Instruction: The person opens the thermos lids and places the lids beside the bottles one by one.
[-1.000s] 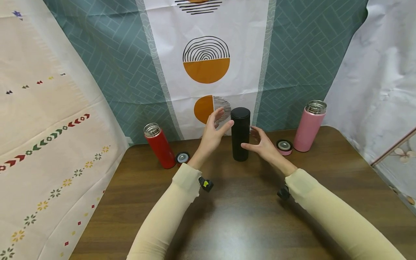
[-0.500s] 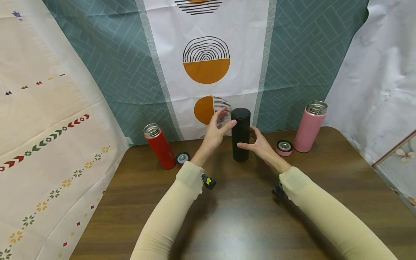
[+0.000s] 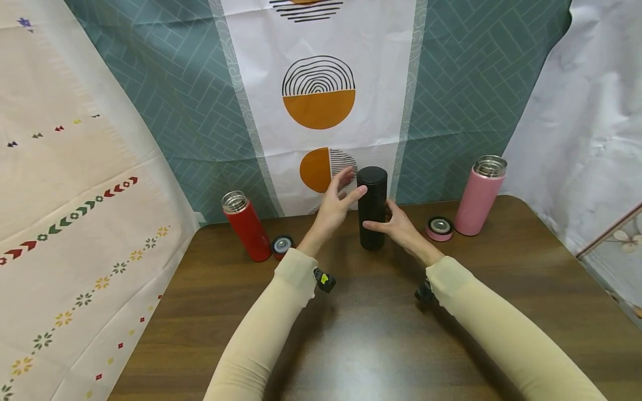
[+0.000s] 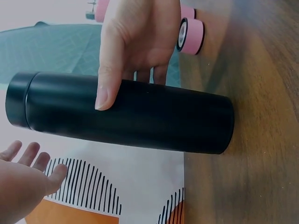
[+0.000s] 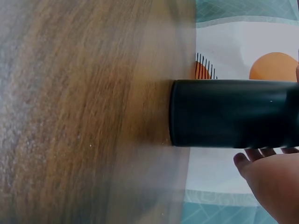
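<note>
Head view: red bottle [image 3: 248, 231] with red lid [image 3: 282, 245], pink bottle [image 3: 480, 201] with pink lid [image 3: 439, 229] flanked upright black bottle [image 3: 373, 205] on table [image 3: 361, 328]. Right hand [image 3: 399, 225] gripped its middle; left hand [image 3: 333, 207] spread wide beside its top. Three bottles, two lids.
Left wrist view: left fingers [image 4: 30, 151] stood clear, right thumb [image 4: 108, 86] crossed bottle.
Right wrist view: bottle partly hid right fingers [image 5: 254, 155].

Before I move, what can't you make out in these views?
Left wrist view: the right hand has its far fingertips hidden behind the black bottle.
Right wrist view: the black cap is cut off by the right edge.
Head view: the red lid is partly hidden by the left sleeve.
Left wrist view: the pink bottle is cut off by the top edge.
</note>
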Action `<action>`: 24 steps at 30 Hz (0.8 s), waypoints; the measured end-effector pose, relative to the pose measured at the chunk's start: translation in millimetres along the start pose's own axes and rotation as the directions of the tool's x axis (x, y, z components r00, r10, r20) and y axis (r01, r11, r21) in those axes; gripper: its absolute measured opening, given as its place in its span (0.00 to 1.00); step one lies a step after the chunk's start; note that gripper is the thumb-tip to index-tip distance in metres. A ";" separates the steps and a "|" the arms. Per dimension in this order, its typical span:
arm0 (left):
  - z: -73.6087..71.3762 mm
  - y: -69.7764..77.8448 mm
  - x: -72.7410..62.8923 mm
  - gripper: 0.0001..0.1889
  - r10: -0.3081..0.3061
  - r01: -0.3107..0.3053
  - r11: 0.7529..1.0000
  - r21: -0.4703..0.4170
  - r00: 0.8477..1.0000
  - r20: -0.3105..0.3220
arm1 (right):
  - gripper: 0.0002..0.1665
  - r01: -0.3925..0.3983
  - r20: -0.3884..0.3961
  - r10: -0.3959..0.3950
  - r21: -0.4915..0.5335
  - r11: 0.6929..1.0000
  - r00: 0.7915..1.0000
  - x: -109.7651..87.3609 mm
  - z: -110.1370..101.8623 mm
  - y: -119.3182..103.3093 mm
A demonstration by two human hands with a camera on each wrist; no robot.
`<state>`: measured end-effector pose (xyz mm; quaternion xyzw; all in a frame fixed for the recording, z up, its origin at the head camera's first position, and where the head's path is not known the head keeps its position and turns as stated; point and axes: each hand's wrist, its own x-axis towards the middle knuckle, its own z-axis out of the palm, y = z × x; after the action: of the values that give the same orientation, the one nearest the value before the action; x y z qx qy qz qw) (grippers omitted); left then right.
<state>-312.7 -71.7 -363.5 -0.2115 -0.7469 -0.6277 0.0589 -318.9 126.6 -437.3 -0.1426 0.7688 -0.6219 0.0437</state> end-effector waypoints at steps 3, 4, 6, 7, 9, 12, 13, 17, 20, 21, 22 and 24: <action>0.3 -0.3 -1.1 0.35 -0.007 0.007 1.000 0.001 1.000 0.004 | 0.49 0.005 -0.001 -0.005 -0.005 1.000 1.000 1.0 1.0 0.7; 0.4 -0.6 -1.2 0.35 -0.009 0.009 1.000 0.001 1.000 0.006 | 0.48 0.008 -0.005 -0.008 -0.008 1.000 1.000 1.2 1.4 0.7; 0.5 -0.6 -1.2 0.35 -0.003 0.003 1.000 -0.004 1.000 0.012 | 0.46 0.017 -0.018 -0.017 -0.014 1.000 1.000 1.3 2.0 0.1; 0.5 -0.6 -1.0 0.34 -0.001 0.001 1.000 -0.004 1.000 0.015 | 0.46 0.020 -0.025 -0.021 -0.018 1.000 0.999 1.3 2.4 -0.3; 0.3 -0.7 -1.0 0.34 0.001 0.000 1.000 -0.005 1.000 0.017 | 0.45 0.022 -0.040 -0.023 -0.025 0.999 0.999 1.2 3.1 -1.1; -0.1 -0.5 -0.6 0.34 0.006 -0.005 1.000 -0.005 1.000 0.020 | 0.46 0.015 -0.056 -0.017 -0.030 0.999 0.998 0.4 3.8 -1.7; -0.2 -0.3 -0.4 0.34 0.009 -0.009 1.000 -0.008 1.000 0.021 | 0.46 0.012 -0.060 -0.013 -0.030 0.999 0.998 -0.2 3.7 -1.9; -1.8 1.3 -0.2 0.33 0.018 -0.018 1.000 -0.018 0.999 0.035 | 0.46 0.005 -0.068 -0.008 -0.035 0.999 0.998 -3.5 3.1 -3.6; -4.3 2.9 -1.0 0.31 0.016 -0.014 0.999 -0.047 0.999 0.050 | 0.45 0.014 -0.060 -0.015 -0.030 0.999 0.998 -6.9 2.5 -6.5; -5.4 2.9 -1.3 0.30 0.018 -0.015 0.998 -0.057 0.998 0.056 | 0.45 0.017 -0.054 -0.019 -0.027 0.999 0.998 -8.1 2.3 -7.3; -6.6 3.2 -1.8 0.30 0.021 -0.017 0.997 -0.069 0.998 0.065 | 0.44 0.020 -0.049 -0.021 -0.024 1.000 0.999 -9.5 2.0 -8.0; -9.4 4.1 -3.3 0.31 0.032 -0.024 0.996 -0.087 0.995 0.089 | 0.44 0.026 -0.035 -0.026 -0.023 0.999 0.999 -12.5 1.4 -9.0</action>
<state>-309.8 -81.0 -359.0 -0.2525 -0.7182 -0.6479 0.0245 -305.1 127.1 -430.2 -0.1421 0.7745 -0.6161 0.0205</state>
